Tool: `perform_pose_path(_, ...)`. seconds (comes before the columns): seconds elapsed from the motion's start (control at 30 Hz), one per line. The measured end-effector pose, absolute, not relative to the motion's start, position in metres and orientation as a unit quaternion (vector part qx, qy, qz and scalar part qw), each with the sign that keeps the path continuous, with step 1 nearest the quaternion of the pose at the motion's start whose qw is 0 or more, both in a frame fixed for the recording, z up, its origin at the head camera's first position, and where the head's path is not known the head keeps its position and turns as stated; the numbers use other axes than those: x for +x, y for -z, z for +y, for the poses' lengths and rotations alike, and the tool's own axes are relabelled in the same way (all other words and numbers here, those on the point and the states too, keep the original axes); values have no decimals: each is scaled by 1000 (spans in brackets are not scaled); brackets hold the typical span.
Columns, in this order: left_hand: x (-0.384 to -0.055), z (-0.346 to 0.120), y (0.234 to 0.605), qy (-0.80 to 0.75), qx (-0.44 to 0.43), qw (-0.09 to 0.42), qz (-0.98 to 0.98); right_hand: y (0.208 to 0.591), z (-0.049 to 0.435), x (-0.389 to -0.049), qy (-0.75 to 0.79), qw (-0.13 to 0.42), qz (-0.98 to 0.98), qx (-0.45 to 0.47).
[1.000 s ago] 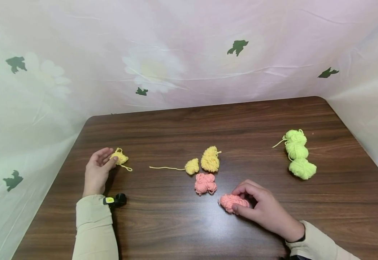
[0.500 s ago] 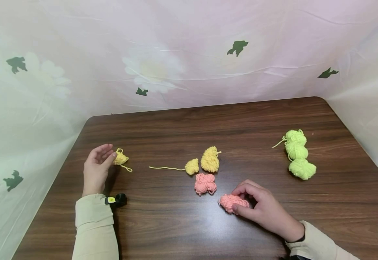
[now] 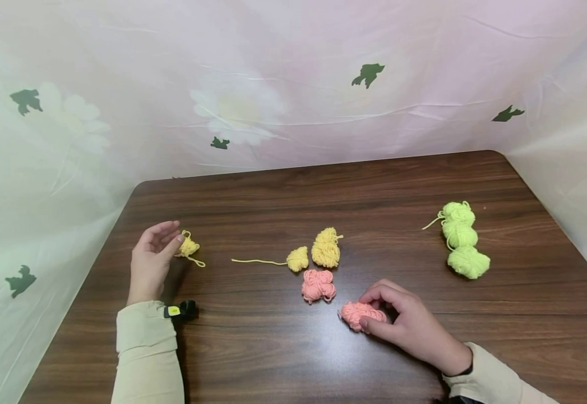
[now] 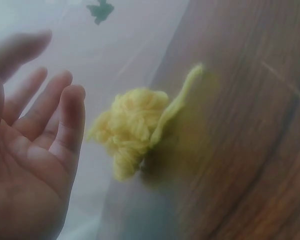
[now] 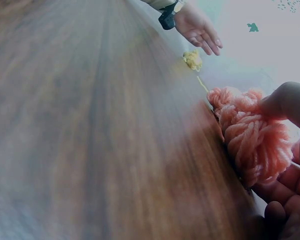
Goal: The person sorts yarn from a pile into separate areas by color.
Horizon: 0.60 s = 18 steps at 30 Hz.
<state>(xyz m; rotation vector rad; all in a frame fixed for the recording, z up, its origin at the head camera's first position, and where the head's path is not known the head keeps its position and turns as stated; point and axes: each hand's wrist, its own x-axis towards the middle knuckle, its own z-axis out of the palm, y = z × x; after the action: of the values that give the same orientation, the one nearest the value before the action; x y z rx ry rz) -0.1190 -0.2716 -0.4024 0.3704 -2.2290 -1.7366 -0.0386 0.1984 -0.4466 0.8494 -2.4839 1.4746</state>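
In the head view my left hand is beside a small yellow yarn ball on the left of the table. The left wrist view shows a gap between the relaxed fingers and that yellow yarn. My right hand pinches a pink yarn bundle between thumb and fingers, low over or on the table. The right wrist view shows the thumb against the pink strands. A second pink yarn bundle lies just left of it, below two yellow yarn balls, a smaller one and a larger one.
Several lime-green yarn balls stand in a row on the right of the brown wooden table. A loose yellow strand trails left from the smaller middle ball. A pale flowered cloth hangs around the table.
My left hand has let go of the small yellow yarn ball and drawn slightly back from it. The right hand stays still on the pink yarn.
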Motion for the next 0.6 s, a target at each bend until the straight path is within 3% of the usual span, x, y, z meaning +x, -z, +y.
perform_pose_path(0.6,-115,-261,394,648,33,113,-752,444,198,-39,-491,65,-821,284)
